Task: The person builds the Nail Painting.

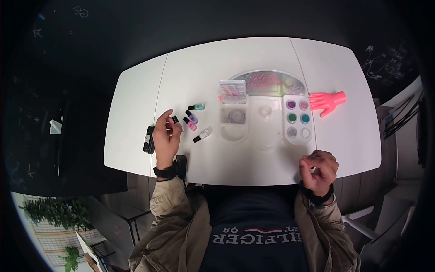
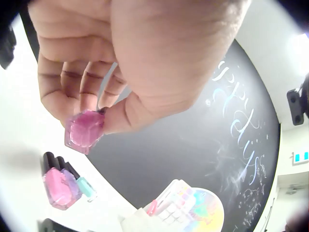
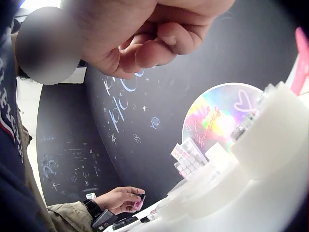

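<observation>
Head cam: up high, fisheye, facing down and forward, widest of the three. White curved-edge table (image 1: 195, 72) runs from centre toward 12 o'clock, navy printed shirt (image 1: 253, 213) at 6. Left wrist cam: tight on the bare left hand (image 2: 145, 53) at 12, tilted, looking past the fingers to the matte black chalkboard wall (image 2: 169, 159). Right wrist cam: close to the bare right hand (image 3: 154, 36) at 12, low along the table, tilted, left hand far off at 7. All three share the shiny half-round panel (image 1: 269, 82): head 1–2, left wrist 5, right wrist 3.
</observation>
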`<state>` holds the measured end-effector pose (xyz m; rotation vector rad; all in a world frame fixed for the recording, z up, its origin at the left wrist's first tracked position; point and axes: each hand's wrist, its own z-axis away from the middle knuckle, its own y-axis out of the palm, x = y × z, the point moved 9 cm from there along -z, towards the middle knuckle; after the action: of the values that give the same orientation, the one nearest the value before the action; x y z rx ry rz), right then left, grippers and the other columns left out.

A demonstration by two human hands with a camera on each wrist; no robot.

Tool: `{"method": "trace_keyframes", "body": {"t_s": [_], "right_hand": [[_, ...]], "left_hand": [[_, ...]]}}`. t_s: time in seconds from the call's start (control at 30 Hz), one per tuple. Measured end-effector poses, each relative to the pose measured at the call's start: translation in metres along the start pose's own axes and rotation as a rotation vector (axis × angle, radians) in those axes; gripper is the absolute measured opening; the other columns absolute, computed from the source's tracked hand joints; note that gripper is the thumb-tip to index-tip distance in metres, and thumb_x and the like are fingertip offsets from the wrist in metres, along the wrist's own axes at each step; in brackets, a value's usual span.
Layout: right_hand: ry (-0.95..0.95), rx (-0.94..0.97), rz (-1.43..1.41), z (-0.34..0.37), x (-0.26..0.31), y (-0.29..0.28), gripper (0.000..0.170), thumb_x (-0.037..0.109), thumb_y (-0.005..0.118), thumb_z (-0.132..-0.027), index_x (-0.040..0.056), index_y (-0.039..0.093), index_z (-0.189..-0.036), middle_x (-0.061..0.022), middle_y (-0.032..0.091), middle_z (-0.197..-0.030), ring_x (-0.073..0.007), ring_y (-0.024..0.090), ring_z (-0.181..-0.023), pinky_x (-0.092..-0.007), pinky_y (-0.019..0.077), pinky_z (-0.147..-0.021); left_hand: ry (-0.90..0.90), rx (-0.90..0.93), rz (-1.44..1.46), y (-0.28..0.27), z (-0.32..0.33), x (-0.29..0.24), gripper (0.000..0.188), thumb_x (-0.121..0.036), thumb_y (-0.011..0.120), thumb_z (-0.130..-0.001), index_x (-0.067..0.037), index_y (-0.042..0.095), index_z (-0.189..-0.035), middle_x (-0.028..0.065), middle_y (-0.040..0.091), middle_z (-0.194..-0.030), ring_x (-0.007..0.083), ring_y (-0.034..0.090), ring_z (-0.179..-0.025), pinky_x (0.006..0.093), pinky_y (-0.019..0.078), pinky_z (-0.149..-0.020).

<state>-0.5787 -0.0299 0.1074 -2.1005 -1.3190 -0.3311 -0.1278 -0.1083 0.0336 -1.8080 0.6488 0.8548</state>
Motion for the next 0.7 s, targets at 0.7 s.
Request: {"method": "trace_keyframes", "body": {"t_s": [0.7], "right_hand": [[0.006,-0.005,-0.008,0.003,-0.003,-0.001,0.017,-0.007,0.084,-0.08,0.0023,0.073,-0.089,-0.0001,0.061,-0.059,-0.0153,0.059,-0.048,-0.0273,0.0445,-0.051]], "left_hand": [[0.19,0.29,0.338,0.061,0.021,-0.073,0.033,0.013,0.073,-0.095,-0.001,0.072,-0.125,0.0098,0.07,-0.117,0.014,0.074,-0.099,0.026,0.0601,-0.083]]}}
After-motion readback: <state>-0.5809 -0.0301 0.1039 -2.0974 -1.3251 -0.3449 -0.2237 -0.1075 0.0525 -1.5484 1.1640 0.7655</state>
